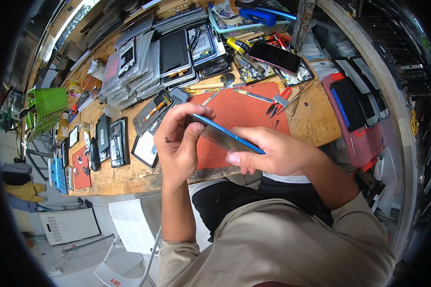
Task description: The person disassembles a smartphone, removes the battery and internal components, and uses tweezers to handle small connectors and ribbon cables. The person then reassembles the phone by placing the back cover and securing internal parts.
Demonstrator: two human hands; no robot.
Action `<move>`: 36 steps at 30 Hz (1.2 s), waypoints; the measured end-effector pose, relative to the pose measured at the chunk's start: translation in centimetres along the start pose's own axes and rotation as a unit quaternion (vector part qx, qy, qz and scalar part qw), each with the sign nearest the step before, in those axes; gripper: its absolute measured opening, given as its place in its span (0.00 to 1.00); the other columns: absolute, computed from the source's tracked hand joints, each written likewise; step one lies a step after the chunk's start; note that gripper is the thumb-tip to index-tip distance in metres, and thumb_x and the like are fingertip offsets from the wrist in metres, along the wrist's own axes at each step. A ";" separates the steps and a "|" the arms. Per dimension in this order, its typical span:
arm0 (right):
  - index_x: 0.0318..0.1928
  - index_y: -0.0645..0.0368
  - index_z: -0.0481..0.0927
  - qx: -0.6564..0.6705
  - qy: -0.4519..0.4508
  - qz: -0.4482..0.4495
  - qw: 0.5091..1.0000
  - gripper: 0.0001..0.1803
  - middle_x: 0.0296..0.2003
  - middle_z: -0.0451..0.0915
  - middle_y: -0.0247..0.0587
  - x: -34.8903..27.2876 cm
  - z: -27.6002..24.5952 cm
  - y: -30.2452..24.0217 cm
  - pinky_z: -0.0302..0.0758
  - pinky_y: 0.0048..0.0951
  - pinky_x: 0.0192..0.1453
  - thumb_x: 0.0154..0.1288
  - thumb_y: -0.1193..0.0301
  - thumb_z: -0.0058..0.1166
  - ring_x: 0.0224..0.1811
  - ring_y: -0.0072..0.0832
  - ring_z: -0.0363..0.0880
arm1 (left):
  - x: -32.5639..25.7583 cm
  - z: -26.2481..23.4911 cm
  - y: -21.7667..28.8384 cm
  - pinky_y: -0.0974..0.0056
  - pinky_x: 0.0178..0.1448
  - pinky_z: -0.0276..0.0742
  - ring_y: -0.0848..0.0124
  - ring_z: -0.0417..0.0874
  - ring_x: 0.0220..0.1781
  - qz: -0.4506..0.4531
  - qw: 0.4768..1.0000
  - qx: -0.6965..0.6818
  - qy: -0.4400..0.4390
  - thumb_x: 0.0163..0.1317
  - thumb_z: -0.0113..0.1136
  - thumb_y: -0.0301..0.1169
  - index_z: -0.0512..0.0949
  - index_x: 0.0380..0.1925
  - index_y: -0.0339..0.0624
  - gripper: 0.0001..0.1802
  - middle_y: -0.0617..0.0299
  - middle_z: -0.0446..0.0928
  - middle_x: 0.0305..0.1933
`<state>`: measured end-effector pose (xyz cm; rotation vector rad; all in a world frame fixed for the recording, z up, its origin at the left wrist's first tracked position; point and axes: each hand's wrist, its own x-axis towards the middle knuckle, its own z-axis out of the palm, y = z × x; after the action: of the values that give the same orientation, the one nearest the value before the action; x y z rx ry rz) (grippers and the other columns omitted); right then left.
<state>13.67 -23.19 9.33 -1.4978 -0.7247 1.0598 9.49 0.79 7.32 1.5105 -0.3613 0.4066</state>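
Observation:
Between my two hands a thin smartphone with a blue edge point(229, 133) is held up, tilted, above a red work mat point(268, 107). My left hand point(179, 136) pinches its upper left end between thumb and fingers. Around the lower right end wraps my right hand point(273, 150), thumb on the near face and fingers behind. The phone's near face looks dark and greyish; its far face is hidden. On the mat beyond lie red-handled cutters point(280, 100) and a slim knife-like tool point(254, 94).
Stacked bubble-wrapped panels point(134, 71) and opened tablets point(175, 52) fill the back left. A dark-screened phone point(275, 56) rests on parts at the back right. Dismantled phones point(119, 142) lie left. A green basket point(50, 105) stands far left, a white folding chair point(131, 225) below.

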 end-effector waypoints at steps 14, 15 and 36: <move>0.75 0.67 0.72 0.031 0.057 -0.011 0.998 0.32 0.50 0.81 0.37 -1.1 0.2 -0.1 0.75 0.31 0.56 0.88 0.54 0.41 0.51 0.26 0.78 | 0.4 0.9 2.6 0.55 0.55 0.82 0.54 0.87 0.49 0.147 0.931 0.310 -0.124 0.56 0.69 0.16 0.85 0.40 0.36 0.12 0.54 0.85 0.47; 0.75 0.68 0.72 0.012 0.060 -0.018 0.998 0.31 0.48 0.81 0.39 -1.1 0.2 -0.2 0.76 0.32 0.56 0.89 0.54 0.41 0.50 0.27 0.79 | 0.6 0.9 2.6 0.54 0.54 0.81 0.54 0.87 0.49 0.163 0.925 0.315 -0.137 0.53 0.69 0.15 0.85 0.40 0.36 0.13 0.54 0.85 0.46; 0.72 0.66 0.72 -0.045 0.087 -0.121 0.988 0.27 0.63 0.80 0.57 -0.5 0.7 0.2 0.71 0.41 0.73 0.89 0.57 0.41 0.69 0.42 0.78 | 0.2 1.0 2.9 0.55 0.49 0.83 0.54 0.89 0.46 0.170 0.932 0.295 -0.124 0.56 0.75 0.14 0.84 0.51 0.37 0.22 0.55 0.88 0.44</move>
<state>12.82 -23.42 9.27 -1.5132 -0.8153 0.7112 8.37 -0.18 10.02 2.1053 -0.7550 0.6370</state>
